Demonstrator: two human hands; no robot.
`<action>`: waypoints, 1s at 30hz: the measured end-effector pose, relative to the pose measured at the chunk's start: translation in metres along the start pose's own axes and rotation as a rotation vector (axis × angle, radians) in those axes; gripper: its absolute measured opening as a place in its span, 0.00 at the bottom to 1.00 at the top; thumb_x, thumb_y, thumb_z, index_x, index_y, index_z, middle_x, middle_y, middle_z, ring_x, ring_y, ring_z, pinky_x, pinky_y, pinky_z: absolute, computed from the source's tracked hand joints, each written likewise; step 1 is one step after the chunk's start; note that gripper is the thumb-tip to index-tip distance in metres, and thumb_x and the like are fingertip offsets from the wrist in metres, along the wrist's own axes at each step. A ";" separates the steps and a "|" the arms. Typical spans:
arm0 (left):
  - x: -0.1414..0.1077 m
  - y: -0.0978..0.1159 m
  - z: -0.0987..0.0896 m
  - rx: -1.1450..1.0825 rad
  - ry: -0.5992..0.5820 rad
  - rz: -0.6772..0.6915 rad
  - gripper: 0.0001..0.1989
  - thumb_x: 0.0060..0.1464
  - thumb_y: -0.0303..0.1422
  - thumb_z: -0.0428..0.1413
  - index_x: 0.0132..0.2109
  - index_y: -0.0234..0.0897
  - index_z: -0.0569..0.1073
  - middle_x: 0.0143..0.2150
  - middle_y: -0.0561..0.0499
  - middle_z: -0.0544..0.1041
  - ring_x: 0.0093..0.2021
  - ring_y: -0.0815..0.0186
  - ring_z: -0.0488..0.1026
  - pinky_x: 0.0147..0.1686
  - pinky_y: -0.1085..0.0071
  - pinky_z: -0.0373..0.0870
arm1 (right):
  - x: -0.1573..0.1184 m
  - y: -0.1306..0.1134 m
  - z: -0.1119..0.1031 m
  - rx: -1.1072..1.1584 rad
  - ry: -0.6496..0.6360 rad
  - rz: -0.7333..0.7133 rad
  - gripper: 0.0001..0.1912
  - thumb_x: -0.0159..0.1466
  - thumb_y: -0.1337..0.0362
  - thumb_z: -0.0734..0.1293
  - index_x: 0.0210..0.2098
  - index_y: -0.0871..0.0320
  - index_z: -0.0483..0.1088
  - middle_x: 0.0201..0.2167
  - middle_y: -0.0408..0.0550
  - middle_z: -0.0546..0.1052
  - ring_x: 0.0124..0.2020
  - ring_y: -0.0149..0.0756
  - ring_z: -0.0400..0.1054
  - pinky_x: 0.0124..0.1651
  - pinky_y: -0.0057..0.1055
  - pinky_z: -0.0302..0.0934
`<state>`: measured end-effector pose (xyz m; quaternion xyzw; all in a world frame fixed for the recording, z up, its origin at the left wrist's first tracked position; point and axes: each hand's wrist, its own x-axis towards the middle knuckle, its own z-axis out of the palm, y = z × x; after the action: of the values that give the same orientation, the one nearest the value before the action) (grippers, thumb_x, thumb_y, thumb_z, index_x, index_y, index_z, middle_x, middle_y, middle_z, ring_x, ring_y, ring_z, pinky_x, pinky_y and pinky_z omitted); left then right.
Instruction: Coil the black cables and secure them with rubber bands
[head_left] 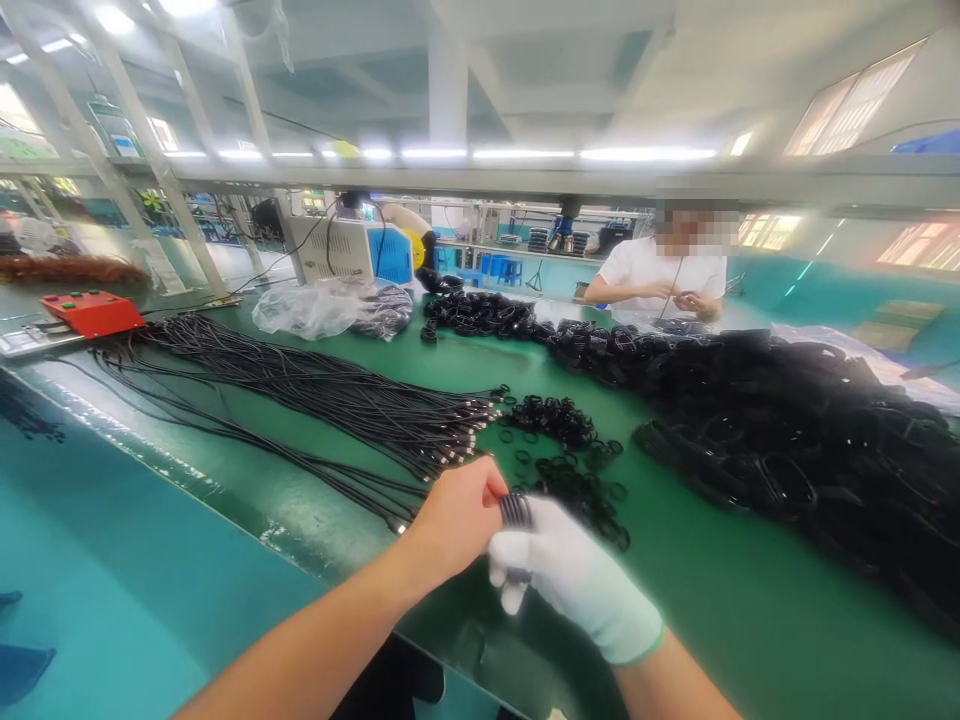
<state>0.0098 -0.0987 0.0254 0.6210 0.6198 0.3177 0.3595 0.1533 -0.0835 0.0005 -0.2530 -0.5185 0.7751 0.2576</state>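
Observation:
In the head view, my bare left hand is closed against the left side of a small coil of black cable. My right hand, in a white glove, wraps its fingers around the same coil, hiding its middle; the glove is slightly blurred. Just beyond my hands lie loose black rings in small heaps. To the left, a long bundle of straight black cables stretches over the green table, with metal plug ends pointing toward the rings.
A large heap of coiled black cables covers the right side. At the left stands a red box with buttons. Clear plastic bags lie near a white-and-blue machine. Across the table, a person in a white shirt works with both hands.

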 end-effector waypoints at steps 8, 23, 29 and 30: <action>-0.011 0.007 -0.004 0.230 0.069 0.116 0.11 0.46 0.23 0.46 0.31 0.38 0.73 0.26 0.53 0.75 0.26 0.68 0.69 0.26 0.75 0.61 | 0.001 0.006 0.000 0.129 -0.049 0.017 0.14 0.52 0.64 0.70 0.35 0.65 0.69 0.26 0.46 0.69 0.26 0.31 0.67 0.23 0.27 0.68; 0.020 -0.013 -0.027 0.352 0.001 0.187 0.07 0.52 0.33 0.51 0.35 0.39 0.72 0.30 0.55 0.74 0.31 0.68 0.70 0.31 0.74 0.63 | -0.013 -0.020 -0.046 0.382 0.326 -0.080 0.17 0.55 0.63 0.70 0.43 0.60 0.67 0.31 0.48 0.74 0.38 0.42 0.72 0.35 0.39 0.69; 0.038 -0.038 0.004 0.618 -0.006 0.205 0.05 0.53 0.30 0.51 0.37 0.40 0.70 0.38 0.51 0.73 0.39 0.62 0.70 0.38 0.68 0.62 | -0.010 -0.017 -0.050 0.354 0.396 -0.093 0.18 0.54 0.62 0.71 0.42 0.60 0.65 0.32 0.48 0.74 0.38 0.46 0.72 0.34 0.41 0.69; 0.042 -0.040 0.008 0.620 -0.016 0.208 0.04 0.51 0.29 0.53 0.36 0.39 0.70 0.37 0.50 0.73 0.39 0.61 0.70 0.39 0.67 0.61 | -0.008 -0.015 -0.048 0.346 0.399 -0.090 0.18 0.55 0.62 0.71 0.42 0.60 0.65 0.32 0.48 0.74 0.37 0.44 0.72 0.32 0.38 0.68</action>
<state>-0.0033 -0.0583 -0.0147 0.7635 0.6173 0.1439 0.1239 0.1930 -0.0517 -0.0004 -0.3295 -0.3282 0.7748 0.4283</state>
